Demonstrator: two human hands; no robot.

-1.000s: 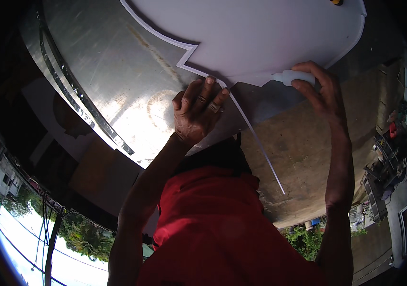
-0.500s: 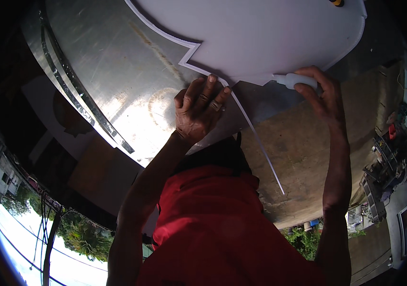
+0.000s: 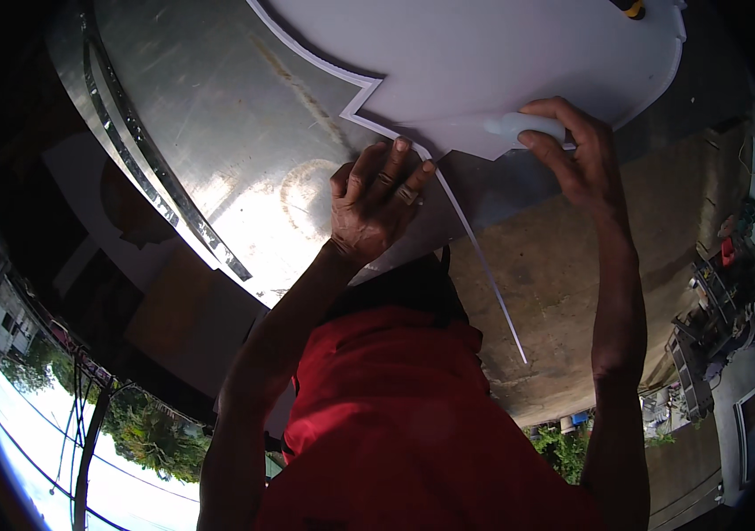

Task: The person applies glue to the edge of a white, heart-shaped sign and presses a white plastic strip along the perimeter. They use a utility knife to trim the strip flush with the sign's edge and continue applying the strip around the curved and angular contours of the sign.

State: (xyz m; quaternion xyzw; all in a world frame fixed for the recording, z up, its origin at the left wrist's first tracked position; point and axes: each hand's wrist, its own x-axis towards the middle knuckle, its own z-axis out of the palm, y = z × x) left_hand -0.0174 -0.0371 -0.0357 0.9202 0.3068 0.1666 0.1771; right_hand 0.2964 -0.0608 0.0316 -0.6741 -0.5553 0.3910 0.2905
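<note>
At the left of the frame, 2 long dark strips (image 3: 134,124) curve down over the metal table (image 3: 245,97). From the lower edge, left of the red shirt (image 3: 386,398), the left forearm (image 3: 275,345) slants up and to the right. Near the centre, the left hand (image 3: 370,202) lies back upward, its fingers bent and slightly apart, with 2 fingertips on the bend of the thin white strip (image 3: 481,255) along the sheet's edge. Its thumb is hidden, so I cannot tell whether it pinches the strip. Beyond the fingers, the strip's loose end runs down toward the lower right. The large white sheet (image 3: 501,62) fills the upper middle. Over its lower edge, right of centre, is the pale bottle (image 3: 535,129), nozzle pointing left. The right hand (image 3: 582,155) grasps it between thumb and curled fingers, the wrist bent leftward above a nearly vertical right forearm (image 3: 620,310).
</note>
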